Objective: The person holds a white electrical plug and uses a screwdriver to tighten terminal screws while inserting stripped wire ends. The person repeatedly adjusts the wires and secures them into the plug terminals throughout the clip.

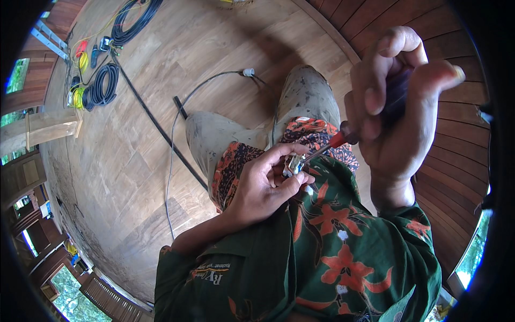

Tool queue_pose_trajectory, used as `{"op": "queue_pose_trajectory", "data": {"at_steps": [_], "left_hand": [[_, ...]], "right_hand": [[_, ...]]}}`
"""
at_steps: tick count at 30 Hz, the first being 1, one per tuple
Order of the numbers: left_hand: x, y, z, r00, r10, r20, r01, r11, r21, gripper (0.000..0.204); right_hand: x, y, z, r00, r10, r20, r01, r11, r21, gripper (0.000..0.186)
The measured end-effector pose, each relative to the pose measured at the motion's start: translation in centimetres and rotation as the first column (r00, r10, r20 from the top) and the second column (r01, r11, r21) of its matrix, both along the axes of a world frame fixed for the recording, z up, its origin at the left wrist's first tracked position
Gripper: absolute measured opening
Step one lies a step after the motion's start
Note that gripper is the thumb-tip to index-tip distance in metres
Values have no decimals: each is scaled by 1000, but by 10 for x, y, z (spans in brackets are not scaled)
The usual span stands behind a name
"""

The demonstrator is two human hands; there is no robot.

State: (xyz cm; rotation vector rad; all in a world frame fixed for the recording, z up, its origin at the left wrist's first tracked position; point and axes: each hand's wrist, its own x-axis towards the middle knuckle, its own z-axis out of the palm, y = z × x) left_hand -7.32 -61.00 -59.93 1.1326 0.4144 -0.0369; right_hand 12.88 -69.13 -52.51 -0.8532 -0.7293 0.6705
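My left hand pinches a small electrical plug core, with metal parts and a bit of blue showing, between thumb and fingers above my lap. In my right hand is a screwdriver with a red collar and a dark handle. Its shaft slants down to the left, and the tip meets the plug core. The right fingers curl around the handle, with the thumb sticking out. A thin grey cable loops over the floor and through a white plug cover, then runs down between my knees towards the left hand.
A long black conduit lies across the wooden floor to the left. Coiled dark hoses, yellow cords and a blue ladder are at the far left. A wooden plank wall rises on the right.
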Motion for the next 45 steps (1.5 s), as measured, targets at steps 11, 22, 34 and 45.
{"op": "queue_pose_trajectory", "data": {"at_steps": [11,22,34,45], "left_hand": [[-3,4,-17,993,-51,-103,26,974,-226,40],[-1,2,-21,989,-110,-101,85,970,-226,34],[0,-1,-20,986,-97,-135,67,975,-211,30],[1,-2,-20,987,-98,-129,72,979,-189,27]], "right_hand": [[17,3,12,808,186,560,-2,950,-313,54],[59,1,44,492,507,707,-143,849,-509,30],[51,-3,55,440,526,728,-129,839,-529,31],[55,-7,80,128,616,777,-64,787,-613,38]]}}
